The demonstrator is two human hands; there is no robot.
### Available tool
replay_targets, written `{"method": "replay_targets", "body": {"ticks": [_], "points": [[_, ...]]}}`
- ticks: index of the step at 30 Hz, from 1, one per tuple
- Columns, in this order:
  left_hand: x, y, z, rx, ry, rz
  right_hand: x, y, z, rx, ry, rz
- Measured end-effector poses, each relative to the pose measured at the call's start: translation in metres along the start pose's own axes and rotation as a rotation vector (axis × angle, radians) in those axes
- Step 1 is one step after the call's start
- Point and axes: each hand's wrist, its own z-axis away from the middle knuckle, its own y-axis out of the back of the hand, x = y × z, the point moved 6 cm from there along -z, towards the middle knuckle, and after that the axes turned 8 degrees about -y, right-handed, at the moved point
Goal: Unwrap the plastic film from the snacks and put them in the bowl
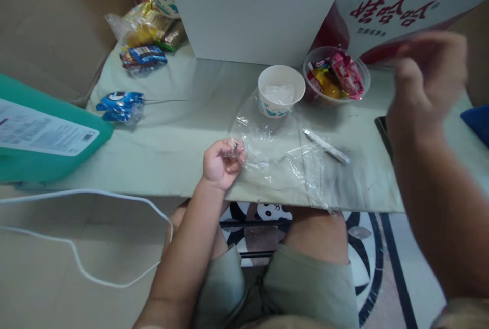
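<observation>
My left hand (225, 163) is closed on the edge of a clear plastic bag (275, 161), which lies crumpled and spread over the cloth near the front edge. Behind the bag stands a paper cup (280, 92) with a blue-green pattern and something whitish inside. A slim pale tool like a utility knife (326, 146) rests right of the bag, partly beside its film. My right hand (428, 82) is raised at the right, smeared by motion. Its fingers bend toward the thumb, and I cannot make out whether it holds anything. Nearest to it is a clear plastic bowl (367, 89) of wrapped snacks (346, 72).
A white box (255, 13) and a printed carton (393, 8) stand at the back. Snack packets (143, 59), a blue wrapped item (121, 106) and a green container (49, 140) are at the left. A dark flat object (383, 133) lies under my right arm. White cables (95, 192) hang at lower left.
</observation>
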Motion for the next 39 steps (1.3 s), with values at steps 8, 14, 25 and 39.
{"method": "replay_targets", "body": {"ticks": [8, 14, 25, 39], "points": [[0.019, 0.028, 0.012, 0.127, -0.196, -0.353, -0.065, -0.018, 0.213, -0.584, -0.004, 0.172], [0.07, 0.048, 0.063, 0.194, -0.824, -0.935, -0.057, -0.002, 0.218, -0.406, -0.12, -0.013], [0.038, 0.014, 0.077, -0.289, -0.203, -1.025, -0.024, 0.03, 0.206, -0.362, -0.494, -0.368], [0.038, 0.022, 0.038, -0.041, -0.356, -1.018, -0.014, 0.0, 0.198, -0.114, -0.76, -0.376]]}}
